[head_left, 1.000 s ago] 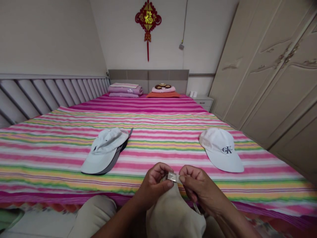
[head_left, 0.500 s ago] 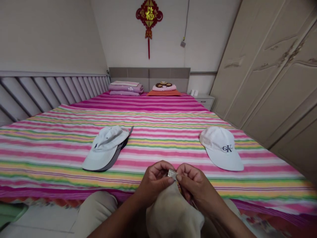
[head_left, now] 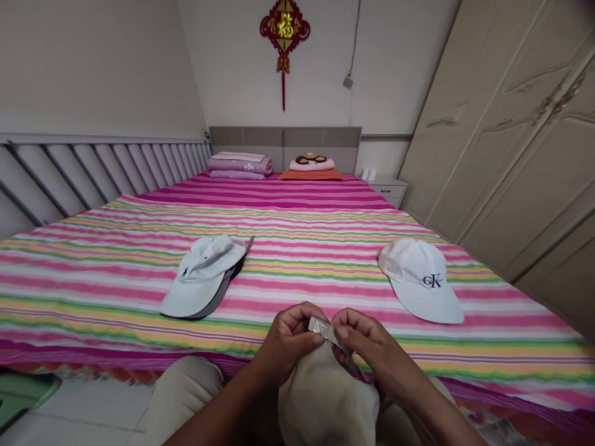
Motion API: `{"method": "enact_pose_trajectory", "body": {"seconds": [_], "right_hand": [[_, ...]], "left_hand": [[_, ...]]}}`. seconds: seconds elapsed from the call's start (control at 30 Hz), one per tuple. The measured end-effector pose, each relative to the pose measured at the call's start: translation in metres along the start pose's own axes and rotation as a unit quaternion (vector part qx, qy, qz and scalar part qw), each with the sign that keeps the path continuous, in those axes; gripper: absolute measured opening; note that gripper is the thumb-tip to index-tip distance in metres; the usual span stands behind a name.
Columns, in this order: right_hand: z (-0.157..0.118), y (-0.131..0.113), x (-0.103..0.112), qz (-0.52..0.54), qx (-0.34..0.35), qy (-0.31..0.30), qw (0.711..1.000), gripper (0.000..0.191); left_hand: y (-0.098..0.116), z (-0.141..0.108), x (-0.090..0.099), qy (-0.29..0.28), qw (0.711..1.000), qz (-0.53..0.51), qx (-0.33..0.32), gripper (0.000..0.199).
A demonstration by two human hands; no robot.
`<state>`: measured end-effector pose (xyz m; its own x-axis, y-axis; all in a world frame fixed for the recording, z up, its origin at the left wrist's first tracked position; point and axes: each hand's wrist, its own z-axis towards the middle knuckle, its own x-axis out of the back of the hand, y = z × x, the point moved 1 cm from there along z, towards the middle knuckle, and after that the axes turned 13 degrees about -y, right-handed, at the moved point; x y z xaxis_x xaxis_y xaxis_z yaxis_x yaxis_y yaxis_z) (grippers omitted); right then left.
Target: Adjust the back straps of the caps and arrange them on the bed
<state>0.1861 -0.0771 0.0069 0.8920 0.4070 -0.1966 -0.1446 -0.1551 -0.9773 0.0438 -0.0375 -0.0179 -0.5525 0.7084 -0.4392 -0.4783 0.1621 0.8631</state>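
Note:
My left hand (head_left: 290, 337) and my right hand (head_left: 365, 348) pinch a small metal strap buckle (head_left: 323, 330) between their fingertips. The buckle sits on the back strap of a beige cloth cap (head_left: 328, 396), which hangs below my hands over my lap. Its brim is hidden. On the striped bedsheet (head_left: 297, 297), a pale cap (head_left: 202, 272) lies on top of a grey cap (head_left: 218, 296), ahead and to my left. A white cap with a dark "CK" logo (head_left: 421, 282) lies ahead and to my right. Neither touches my hands.
My knees in beige trousers (head_left: 188, 387) show below the bed's edge. Tall cream wardrobe doors (head_left: 506, 136) line the right, and a grey slatted panel (head_left: 83, 179) lines the left. Folded pink bedding (head_left: 240, 166) and a pillow (head_left: 311, 167) lie at the headboard.
The buckle now lies longer and more tilted between my fingers, sloping down to the right, with more of it showing. The room has shifted slightly right in view.

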Motion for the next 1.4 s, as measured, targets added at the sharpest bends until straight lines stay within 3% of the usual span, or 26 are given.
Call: {"method": "enact_pose_trajectory", "body": {"seconds": [0.33, 0.53, 0.77, 1.03, 1.23, 1.4], "right_hand": [[0.003, 0.004, 0.002, 0.021, -0.045, -0.002, 0.999, 0.030], [0.000, 0.002, 0.009, -0.015, -0.028, -0.069, 0.997, 0.029], [0.006, 0.007, 0.010, 0.009, -0.037, -0.014, 0.999, 0.026], [0.008, -0.002, 0.003, -0.013, -0.030, 0.005, 0.999, 0.025], [0.009, 0.002, 0.000, 0.005, -0.058, -0.001, 0.998, 0.026], [0.011, 0.003, -0.001, 0.008, -0.033, 0.024, 0.999, 0.024]], "left_hand": [[-0.007, -0.002, 0.004, -0.005, 0.999, -0.005, 0.034, 0.025], [-0.008, -0.003, 0.010, 0.018, 0.999, -0.039, 0.005, 0.025], [-0.005, -0.001, 0.011, 0.006, 0.999, -0.021, 0.038, 0.025], [-0.007, -0.003, 0.014, -0.007, 0.997, -0.044, 0.065, 0.028], [-0.007, -0.005, 0.017, -0.015, 0.995, -0.095, 0.030, 0.024], [-0.008, -0.004, 0.018, -0.013, 0.995, -0.083, 0.047, 0.023]]}}
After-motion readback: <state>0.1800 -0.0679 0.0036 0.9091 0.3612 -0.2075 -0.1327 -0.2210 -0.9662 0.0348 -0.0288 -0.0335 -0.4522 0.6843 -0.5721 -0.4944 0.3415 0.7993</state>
